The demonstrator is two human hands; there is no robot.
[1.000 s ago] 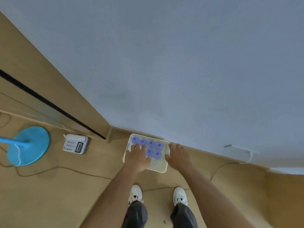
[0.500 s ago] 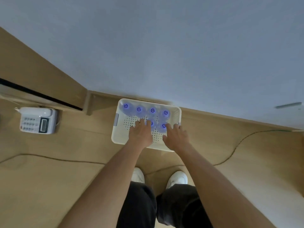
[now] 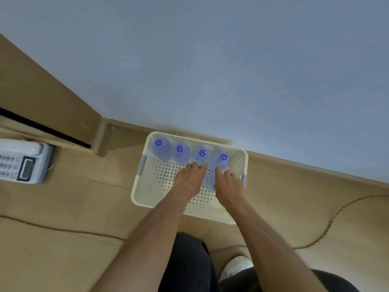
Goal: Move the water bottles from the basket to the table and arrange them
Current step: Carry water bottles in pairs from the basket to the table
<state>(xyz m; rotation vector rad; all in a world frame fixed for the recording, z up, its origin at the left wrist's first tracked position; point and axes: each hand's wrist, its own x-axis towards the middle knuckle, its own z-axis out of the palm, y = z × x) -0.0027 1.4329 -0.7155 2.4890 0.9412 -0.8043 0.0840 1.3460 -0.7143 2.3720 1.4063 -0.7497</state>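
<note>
Pickup step: near-row clear plastic water bottles (image 3: 209, 180) are grasped by left hand (image 3: 188, 180) and right hand (image 3: 228, 183) inside white perforated plastic basket (image 3: 140, 194); lift to table judged next.

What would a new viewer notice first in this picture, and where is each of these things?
The eye goes first to the white perforated basket on the floor by the wall, with a row of four glowing blue bottle caps along its far side. Next come the left hand and right hand, both reaching into the basket just in front of that row. At the left edge, a white telephone lies on the floor.
</note>
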